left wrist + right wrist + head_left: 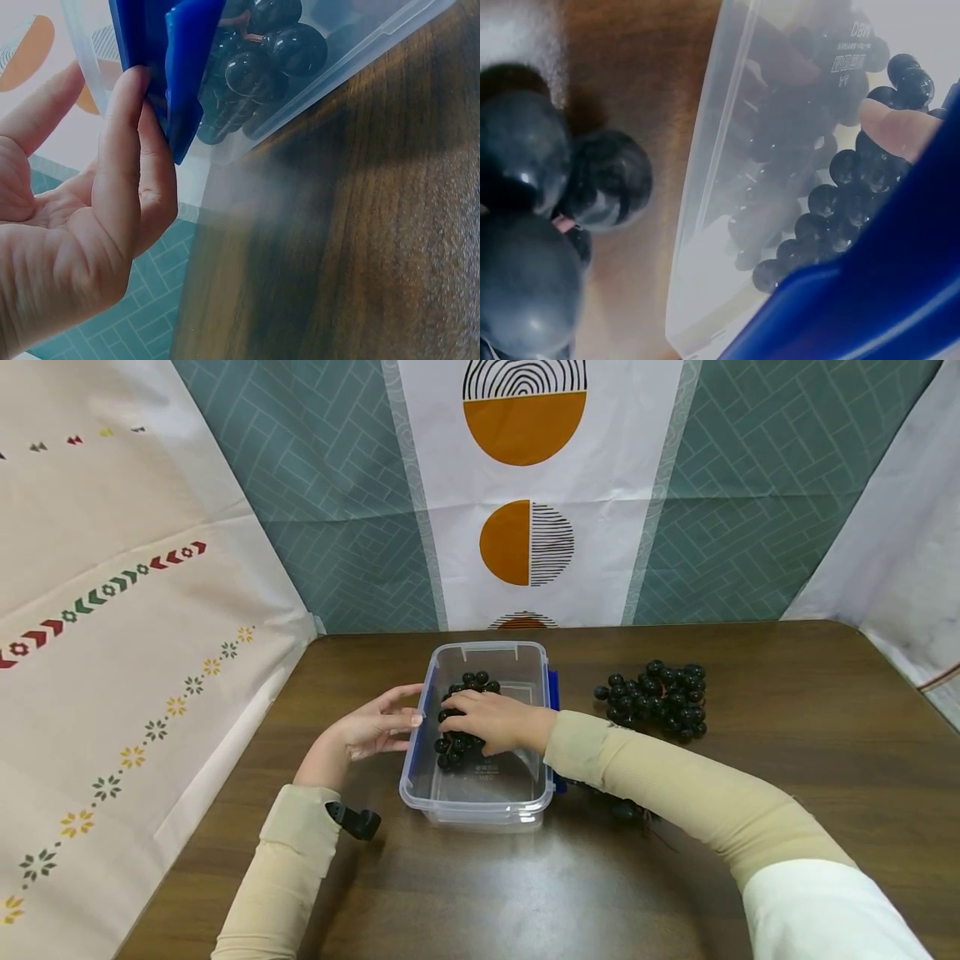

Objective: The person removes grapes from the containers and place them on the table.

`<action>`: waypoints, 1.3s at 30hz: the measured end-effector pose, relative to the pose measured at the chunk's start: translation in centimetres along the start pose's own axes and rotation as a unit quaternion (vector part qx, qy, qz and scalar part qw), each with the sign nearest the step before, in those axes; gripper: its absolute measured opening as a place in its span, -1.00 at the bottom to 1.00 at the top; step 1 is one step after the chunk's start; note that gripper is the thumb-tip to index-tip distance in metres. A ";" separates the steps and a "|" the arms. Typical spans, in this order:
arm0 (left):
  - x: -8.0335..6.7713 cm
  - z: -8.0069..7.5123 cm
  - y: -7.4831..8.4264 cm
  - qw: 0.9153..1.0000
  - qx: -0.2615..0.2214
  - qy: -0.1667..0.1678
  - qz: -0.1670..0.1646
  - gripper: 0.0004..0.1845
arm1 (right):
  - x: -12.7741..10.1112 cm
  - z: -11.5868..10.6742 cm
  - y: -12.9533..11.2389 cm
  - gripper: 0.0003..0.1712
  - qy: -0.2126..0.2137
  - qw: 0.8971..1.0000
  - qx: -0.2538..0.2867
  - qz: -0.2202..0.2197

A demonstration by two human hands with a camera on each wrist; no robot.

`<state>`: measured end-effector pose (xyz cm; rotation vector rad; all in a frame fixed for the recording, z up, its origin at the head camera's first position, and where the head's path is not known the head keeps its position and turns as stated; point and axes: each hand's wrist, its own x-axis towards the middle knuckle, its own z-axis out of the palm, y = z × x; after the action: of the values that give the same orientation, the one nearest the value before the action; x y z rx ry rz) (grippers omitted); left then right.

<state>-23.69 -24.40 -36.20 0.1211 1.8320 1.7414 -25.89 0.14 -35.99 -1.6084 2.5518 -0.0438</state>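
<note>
From the head view, our right hand (487,718) reaches into the clear container (480,802) near the middle of the surface (675,877), fingers curled over a bunch of dark grapes (461,747) inside. Our left hand (371,727) rests spread against the container's left wall. A second grape bunch (658,697) lies toward the far right edge.

At the left wrist, straight fingers (124,172) touch the blue clasp (180,67).

At the right wrist, a fingertip (896,127) presses grapes through the wall.

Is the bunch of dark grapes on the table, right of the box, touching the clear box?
No, in the head view that bunch of grapes lies apart from the clear box, with bare table between them.
</note>
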 end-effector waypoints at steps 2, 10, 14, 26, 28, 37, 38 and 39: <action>0.1 0.0 -0.1 1.000 0.004 -0.002 0.000 -0.26 | 0.0 0.2 0.1 -0.22 0.002 1.000 -0.004 -0.001; 0.1 -0.1 0.0 1.000 0.016 -0.003 -0.002 -0.24 | 0.6 0.8 0.3 -0.27 0.032 0.998 -0.047 -0.009; 0.0 -0.2 0.1 1.000 0.021 0.005 -0.003 -0.24 | 0.8 0.8 0.3 -0.30 0.039 0.998 -0.051 -0.009; 0.1 0.1 0.0 1.000 0.003 0.004 -0.004 -0.24 | 0.7 0.6 0.3 -0.34 0.021 1.000 -0.003 0.007; 0.0 0.1 0.0 1.000 0.004 0.005 -0.005 -0.24 | 0.7 0.7 0.3 -0.35 0.025 1.000 0.000 0.005; 0.1 0.2 0.1 1.000 0.001 0.002 -0.005 -0.23 | 0.5 0.9 0.6 -0.39 0.046 0.999 0.012 -0.004; 0.1 0.2 0.2 1.000 0.002 0.002 -0.005 -0.22 | 0.5 0.8 0.4 -0.41 0.041 0.999 0.012 0.002; 0.0 0.2 0.2 1.000 0.002 0.002 -0.006 -0.22 | 0.6 0.8 0.5 -0.41 0.043 0.999 0.009 0.002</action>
<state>-23.70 -24.22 -36.03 0.1089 1.8353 1.7315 -26.47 -0.18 -36.91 -1.6291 2.6096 -0.1376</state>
